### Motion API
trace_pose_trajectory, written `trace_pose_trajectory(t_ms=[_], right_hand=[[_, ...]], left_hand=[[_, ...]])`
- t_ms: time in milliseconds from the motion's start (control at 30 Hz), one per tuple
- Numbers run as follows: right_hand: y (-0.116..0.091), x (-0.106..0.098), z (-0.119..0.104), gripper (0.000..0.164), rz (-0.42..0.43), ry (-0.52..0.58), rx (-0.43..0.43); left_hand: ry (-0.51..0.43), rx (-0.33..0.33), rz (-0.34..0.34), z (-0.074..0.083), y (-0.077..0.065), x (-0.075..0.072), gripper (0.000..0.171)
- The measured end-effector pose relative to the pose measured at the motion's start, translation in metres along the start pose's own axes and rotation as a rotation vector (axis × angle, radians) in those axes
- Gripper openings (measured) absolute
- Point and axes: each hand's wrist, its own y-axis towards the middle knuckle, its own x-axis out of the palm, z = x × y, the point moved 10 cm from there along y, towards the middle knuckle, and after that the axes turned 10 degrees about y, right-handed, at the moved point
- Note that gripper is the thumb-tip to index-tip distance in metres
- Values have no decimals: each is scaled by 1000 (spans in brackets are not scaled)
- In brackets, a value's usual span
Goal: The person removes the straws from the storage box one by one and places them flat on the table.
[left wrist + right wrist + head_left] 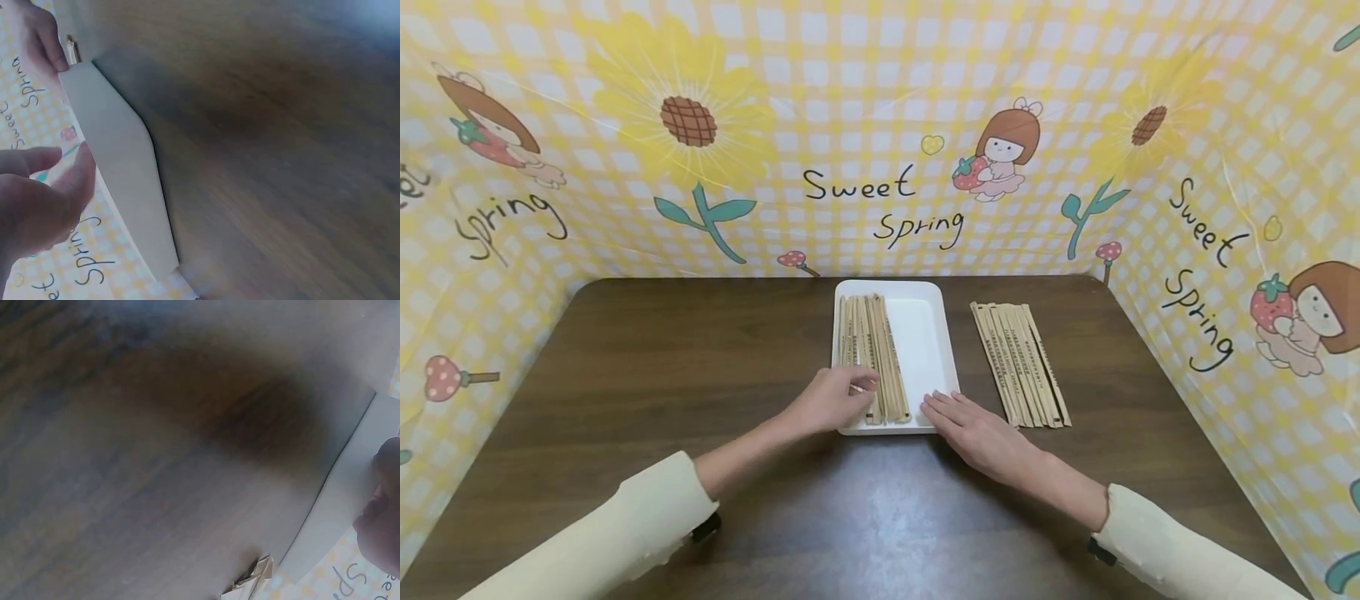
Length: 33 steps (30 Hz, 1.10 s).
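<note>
A white rectangular tray (pixel 934 350) stands on the table with a bundle of slim, paper-wrapped sticks (pixel 868 333) along its left half. The wrappers are tan with dark print. My left hand (pixel 835 400) is at the tray's near left corner, its fingers over the lower part of the bundle. In the left wrist view its thumb (pixel 40 157) and forefinger stand apart above the tray's side, with nothing showing between them. My right hand (pixel 977 429) rests its extended fingers on the tray's near right corner.
A second group of the same wrapped sticks (pixel 1021 365) lies side by side on the brown table (pixel 715 350), right of the tray and just beyond my right hand. Yellow checked cloth (pixel 865 100) with printed flowers and figures walls the back and both sides.
</note>
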Motion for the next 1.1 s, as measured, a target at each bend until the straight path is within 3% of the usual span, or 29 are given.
trace_pose_trajectory(t_ms=[167, 300, 567, 700, 867, 1100], right_hand=[[1, 1, 0, 54, 10, -7, -5], [1, 4, 0, 56, 11, -14, -9], [2, 3, 0, 50, 24, -4, -4], [2, 3, 0, 49, 16, 22, 3], [1, 3, 0, 50, 15, 24, 9], [0, 3, 1, 50, 30, 16, 5]], left_hand=[[-103, -200, 22, -20, 16, -4, 42], [-128, -261, 31, -30, 27, -6, 43], [-78, -262, 70, -37, 49, -13, 37], [-39, -242, 96, -40, 58, -14, 19], [0, -185, 88, -35, 66, -7, 39], [51, -178, 80, -30, 73, -3, 42]])
